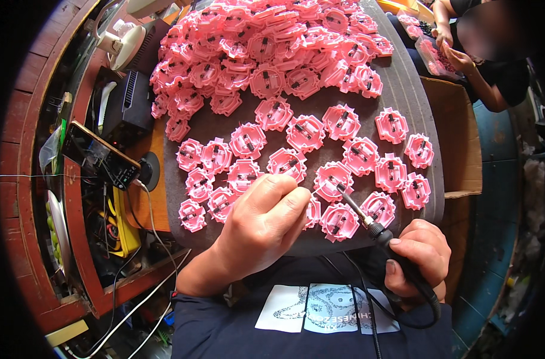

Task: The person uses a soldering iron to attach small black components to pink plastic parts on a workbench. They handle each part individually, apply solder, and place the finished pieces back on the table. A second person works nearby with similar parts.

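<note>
Left hand [263, 215]: fingers curled closed above the front of the spread housings; whether they pinch anything is hidden.
Right hand [425, 254]: fingers wrapped around the black handle of a soldering iron [380, 234].
Iron tip [342, 187]: at a pink plastic housing [329, 176] between the hands; contact cannot be told.
Pink housings: spread in loose rows on the grey desk [407, 84], dark parts inside.
Pile [254, 36]: more such housings, heaped at the far side.
Smartphone [102, 155]: tilted, left of the desk.
Cardboard box [458, 143]: at right, near a co-worker's hands [455, 55].
</note>
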`<action>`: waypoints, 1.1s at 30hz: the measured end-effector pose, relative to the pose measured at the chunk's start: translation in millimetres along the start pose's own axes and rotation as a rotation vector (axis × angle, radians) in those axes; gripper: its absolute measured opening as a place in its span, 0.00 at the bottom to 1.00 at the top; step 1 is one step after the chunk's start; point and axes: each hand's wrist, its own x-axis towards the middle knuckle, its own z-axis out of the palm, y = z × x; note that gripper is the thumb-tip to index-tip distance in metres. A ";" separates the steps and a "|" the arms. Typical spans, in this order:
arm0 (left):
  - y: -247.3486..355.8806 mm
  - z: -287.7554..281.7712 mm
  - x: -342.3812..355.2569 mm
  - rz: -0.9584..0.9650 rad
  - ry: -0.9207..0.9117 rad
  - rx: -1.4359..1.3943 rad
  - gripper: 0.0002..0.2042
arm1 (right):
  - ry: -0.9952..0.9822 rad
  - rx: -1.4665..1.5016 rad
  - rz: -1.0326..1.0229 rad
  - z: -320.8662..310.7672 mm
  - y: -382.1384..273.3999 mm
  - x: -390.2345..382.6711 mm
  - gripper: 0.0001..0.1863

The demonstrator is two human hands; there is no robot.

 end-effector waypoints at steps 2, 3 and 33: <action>0.3 -3.0 1.9 0.006 0.002 -0.005 0.12 | 0.005 -0.006 -0.008 0.1 0.5 0.7 0.20; 0.1 -5.6 2.3 0.003 -0.012 -0.013 0.12 | 0.011 -0.011 -0.013 -0.3 0.4 1.6 0.20; -2.6 34.7 55.9 0.143 -0.259 0.099 0.13 | 0.173 -0.144 0.099 -11.0 25.6 -8.1 0.19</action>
